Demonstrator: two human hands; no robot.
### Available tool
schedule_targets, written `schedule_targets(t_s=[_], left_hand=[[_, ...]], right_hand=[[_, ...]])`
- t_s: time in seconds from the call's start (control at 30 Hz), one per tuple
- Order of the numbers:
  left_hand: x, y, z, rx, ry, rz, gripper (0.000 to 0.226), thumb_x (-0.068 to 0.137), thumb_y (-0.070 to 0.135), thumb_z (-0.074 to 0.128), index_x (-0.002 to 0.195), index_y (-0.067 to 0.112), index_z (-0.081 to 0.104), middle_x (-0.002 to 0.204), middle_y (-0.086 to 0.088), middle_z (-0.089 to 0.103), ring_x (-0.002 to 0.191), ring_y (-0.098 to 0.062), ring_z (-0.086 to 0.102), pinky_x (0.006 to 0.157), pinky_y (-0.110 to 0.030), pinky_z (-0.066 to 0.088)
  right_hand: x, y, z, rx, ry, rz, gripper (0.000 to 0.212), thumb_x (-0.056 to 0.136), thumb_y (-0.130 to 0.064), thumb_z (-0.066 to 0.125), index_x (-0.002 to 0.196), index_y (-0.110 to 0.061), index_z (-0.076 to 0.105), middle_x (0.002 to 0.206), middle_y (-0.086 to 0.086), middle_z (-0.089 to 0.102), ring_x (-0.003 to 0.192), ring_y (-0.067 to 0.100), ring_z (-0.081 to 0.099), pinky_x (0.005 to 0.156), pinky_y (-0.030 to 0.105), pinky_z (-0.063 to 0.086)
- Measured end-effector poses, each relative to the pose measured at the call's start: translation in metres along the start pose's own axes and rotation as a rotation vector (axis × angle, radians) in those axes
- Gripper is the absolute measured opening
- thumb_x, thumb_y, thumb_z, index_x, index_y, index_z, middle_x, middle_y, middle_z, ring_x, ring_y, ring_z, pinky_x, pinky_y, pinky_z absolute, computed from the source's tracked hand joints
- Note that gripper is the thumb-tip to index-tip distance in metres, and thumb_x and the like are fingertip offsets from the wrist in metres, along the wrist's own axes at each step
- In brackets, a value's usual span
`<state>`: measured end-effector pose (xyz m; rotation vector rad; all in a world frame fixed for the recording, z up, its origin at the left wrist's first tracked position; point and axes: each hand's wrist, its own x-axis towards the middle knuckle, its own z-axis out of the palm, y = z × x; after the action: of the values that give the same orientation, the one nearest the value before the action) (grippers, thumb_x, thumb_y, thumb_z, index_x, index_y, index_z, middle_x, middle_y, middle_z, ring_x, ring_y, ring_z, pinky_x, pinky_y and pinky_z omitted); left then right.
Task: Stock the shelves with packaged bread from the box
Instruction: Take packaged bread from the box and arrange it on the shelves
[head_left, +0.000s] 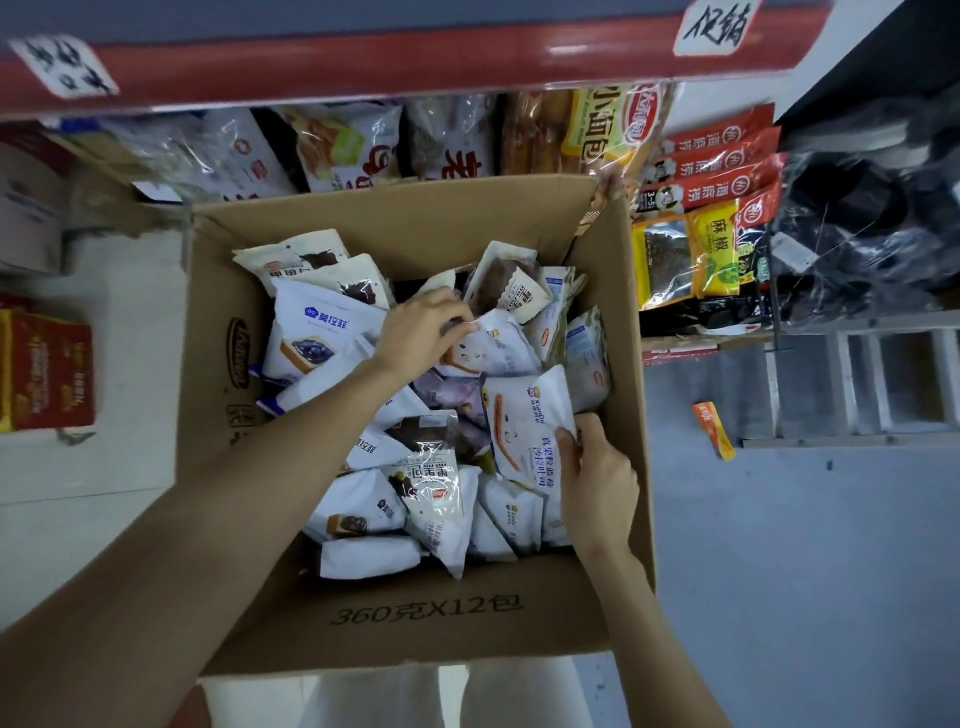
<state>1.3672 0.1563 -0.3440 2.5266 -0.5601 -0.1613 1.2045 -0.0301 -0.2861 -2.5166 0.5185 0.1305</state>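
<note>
An open cardboard box (415, 608) stands on the floor below me, filled with several white bread packets. My left hand (423, 327) reaches deep into the box and pinches the top edge of a white bread packet (498, 348) near the far middle. My right hand (597, 478) grips the lower corner of another white bread packet (524, 421) with a brown stripe, near the box's right wall. The shelf (415, 73) with a red front edge runs across the top, with bagged bread (343, 140) on the level under it.
Red and yellow seasoning packs (711, 208) are stacked right of the box. A red carton (49, 369) sits at the left. A metal ladder (872, 379) lies at the right, with an orange sachet (714, 431) on the grey floor beside it. Black bagged goods (872, 218) fill the far right.
</note>
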Motion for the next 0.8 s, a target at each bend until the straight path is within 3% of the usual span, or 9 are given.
schedule_targets(t_s=[0.17,0.3,0.37,0.43,0.5,0.53,0.63,0.7,0.8], left_hand=[[-0.035,0.023,-0.056,-0.262,0.243,-0.163,0.031,0.089,0.036,0.057,0.081,0.008,0.066,0.083,-0.001,0.056,0.066,-0.016,0.057,0.058,-0.029,0.047],[-0.078,0.033,-0.105,-0.329,0.407,-0.251,0.017,0.092,0.015,0.059,0.080,0.003,0.058,0.084,0.007,0.049,0.078,-0.002,0.050,0.068,-0.014,0.039],[-0.102,0.034,-0.128,-0.383,0.458,-0.302,0.012,0.094,0.014,0.057,0.083,0.010,0.058,0.095,0.013,0.052,0.092,0.004,0.052,0.076,-0.010,0.040],[-0.122,0.037,-0.150,-0.466,0.510,-0.353,0.015,0.095,0.023,0.054,0.084,0.031,0.056,0.102,0.013,0.057,0.099,-0.003,0.056,0.082,-0.021,0.046],[-0.138,0.038,-0.169,-0.490,0.564,-0.411,0.015,0.095,0.033,0.052,0.080,0.037,0.052,0.096,0.005,0.062,0.093,-0.017,0.061,0.077,-0.034,0.050],[-0.145,0.040,-0.180,-0.489,0.596,-0.430,0.016,0.095,0.035,0.052,0.080,0.035,0.052,0.091,0.002,0.063,0.087,-0.018,0.062,0.074,-0.034,0.050],[-0.162,0.047,-0.213,-0.465,0.714,-0.441,0.019,0.096,0.027,0.054,0.078,0.034,0.050,0.080,0.010,0.061,0.070,0.002,0.056,0.064,-0.017,0.044],[-0.170,0.050,-0.234,-0.424,0.766,-0.420,0.019,0.095,0.024,0.055,0.080,0.035,0.051,0.080,0.015,0.060,0.069,0.006,0.052,0.063,-0.012,0.041],[-0.181,0.058,-0.267,-0.413,0.822,-0.372,0.015,0.096,0.025,0.054,0.081,0.027,0.054,0.071,0.021,0.057,0.064,0.001,0.048,0.060,-0.014,0.037]], right_hand=[[0.009,-0.017,-0.024,0.122,-0.024,-0.149,0.008,0.093,-0.018,0.055,0.091,-0.011,0.058,0.075,0.003,0.063,0.067,0.023,0.059,0.054,0.033,0.044],[0.018,-0.037,-0.052,0.180,-0.070,-0.274,0.009,0.095,-0.018,0.051,0.096,-0.015,0.059,0.087,0.000,0.063,0.081,0.017,0.057,0.062,0.030,0.042],[0.023,-0.047,-0.065,0.243,-0.155,-0.322,0.012,0.098,-0.019,0.046,0.102,-0.016,0.057,0.089,0.000,0.060,0.081,0.018,0.055,0.063,0.029,0.038],[0.028,-0.059,-0.079,0.213,-0.214,-0.368,0.013,0.100,-0.025,0.039,0.104,-0.022,0.051,0.087,-0.001,0.057,0.076,0.020,0.054,0.061,0.032,0.040],[0.031,-0.075,-0.093,0.098,-0.228,-0.431,0.016,0.101,-0.032,0.032,0.108,-0.025,0.045,0.085,0.002,0.057,0.073,0.026,0.055,0.060,0.039,0.045],[0.032,-0.084,-0.100,0.048,-0.223,-0.473,0.019,0.100,-0.034,0.030,0.110,-0.025,0.043,0.082,0.005,0.058,0.072,0.029,0.055,0.060,0.041,0.045],[0.033,-0.115,-0.122,-0.043,-0.215,-0.599,0.025,0.100,-0.033,0.030,0.118,-0.021,0.043,0.077,0.010,0.059,0.069,0.035,0.056,0.060,0.046,0.046],[0.031,-0.137,-0.136,-0.136,-0.166,-0.703,0.023,0.100,-0.032,0.034,0.115,-0.019,0.046,0.072,0.004,0.056,0.065,0.035,0.058,0.055,0.042,0.047],[0.028,-0.176,-0.156,-0.319,0.037,-0.886,0.022,0.098,-0.034,0.040,0.104,-0.017,0.051,0.060,0.002,0.056,0.051,0.030,0.059,0.046,0.030,0.040]])
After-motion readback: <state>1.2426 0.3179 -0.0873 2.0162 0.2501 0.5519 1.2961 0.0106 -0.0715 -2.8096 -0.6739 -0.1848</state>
